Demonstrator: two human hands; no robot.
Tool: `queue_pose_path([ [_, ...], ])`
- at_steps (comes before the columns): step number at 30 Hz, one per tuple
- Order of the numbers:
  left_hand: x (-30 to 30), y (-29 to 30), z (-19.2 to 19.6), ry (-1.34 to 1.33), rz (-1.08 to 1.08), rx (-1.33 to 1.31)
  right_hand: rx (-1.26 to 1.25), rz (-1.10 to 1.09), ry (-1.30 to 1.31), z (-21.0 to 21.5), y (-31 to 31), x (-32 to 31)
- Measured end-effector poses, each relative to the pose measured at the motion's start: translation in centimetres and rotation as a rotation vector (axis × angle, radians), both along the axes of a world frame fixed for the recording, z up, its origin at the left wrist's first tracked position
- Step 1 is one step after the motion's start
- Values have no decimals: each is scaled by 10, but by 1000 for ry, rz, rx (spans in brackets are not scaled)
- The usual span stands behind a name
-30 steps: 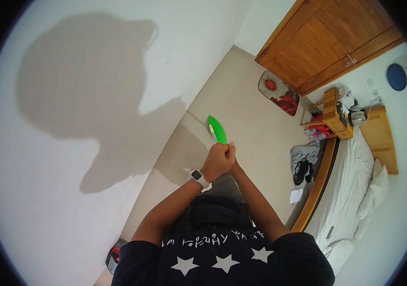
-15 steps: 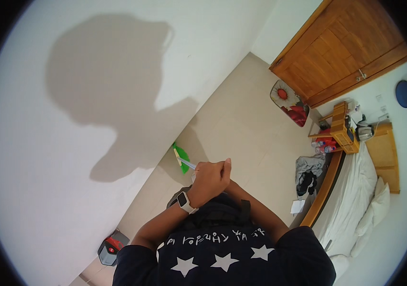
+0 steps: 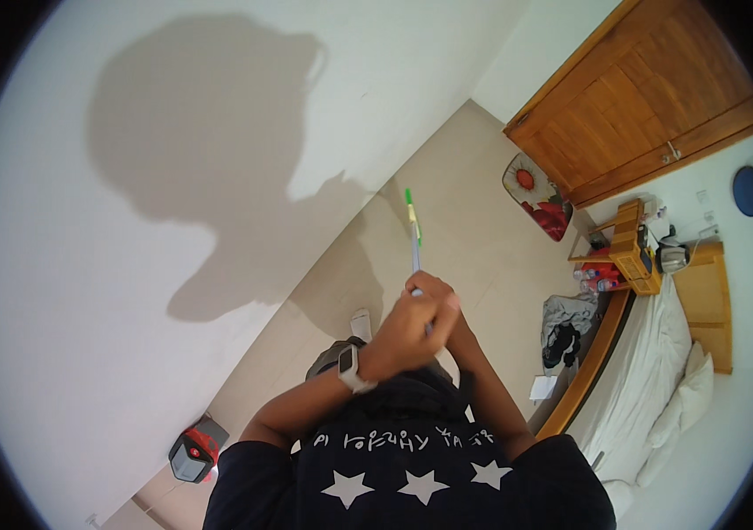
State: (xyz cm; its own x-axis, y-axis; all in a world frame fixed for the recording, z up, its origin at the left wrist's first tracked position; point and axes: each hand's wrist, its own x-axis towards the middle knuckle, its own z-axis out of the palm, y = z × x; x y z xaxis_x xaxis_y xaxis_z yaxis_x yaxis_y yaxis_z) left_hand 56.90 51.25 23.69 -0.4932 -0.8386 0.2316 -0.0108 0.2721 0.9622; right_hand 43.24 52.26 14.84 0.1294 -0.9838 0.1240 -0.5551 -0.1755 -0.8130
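A broom (image 3: 415, 252) with a pale grey-blue handle reaches out from my hands, its green and yellow head over the tiled floor near the wall. My left hand (image 3: 412, 329), with a light-strapped watch on its wrist, is closed around the upper end of the handle and a little blurred. Just beyond it, my right hand (image 3: 432, 283) grips the handle lower down, partly covered by the left. From this angle the broom head looks narrow, seen edge-on; whether it touches the floor I cannot tell.
A white wall (image 3: 129, 291) bounds the left. A grey, black and red box-like object (image 3: 193, 452) stands at its foot. To the right are a patterned mat (image 3: 537, 196), wooden door (image 3: 632, 97), small wooden table (image 3: 631, 243), crumpled clothes (image 3: 568, 322) and bed (image 3: 637, 380).
The broom head has swung from beside the wall on the left toward the far right, turning edge-on. Both hands have shifted slightly right. A foot now shows below.
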Motion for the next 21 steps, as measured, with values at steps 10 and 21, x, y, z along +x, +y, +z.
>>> queue_pose_path([
  [10, -14, -36, -169, -42, 311, 49, 152, 55, -210, -150, -39, 5],
  [21, 53, 35, -128, -248, 418, 7, 221, 247, -312, -134, 18, 77],
])
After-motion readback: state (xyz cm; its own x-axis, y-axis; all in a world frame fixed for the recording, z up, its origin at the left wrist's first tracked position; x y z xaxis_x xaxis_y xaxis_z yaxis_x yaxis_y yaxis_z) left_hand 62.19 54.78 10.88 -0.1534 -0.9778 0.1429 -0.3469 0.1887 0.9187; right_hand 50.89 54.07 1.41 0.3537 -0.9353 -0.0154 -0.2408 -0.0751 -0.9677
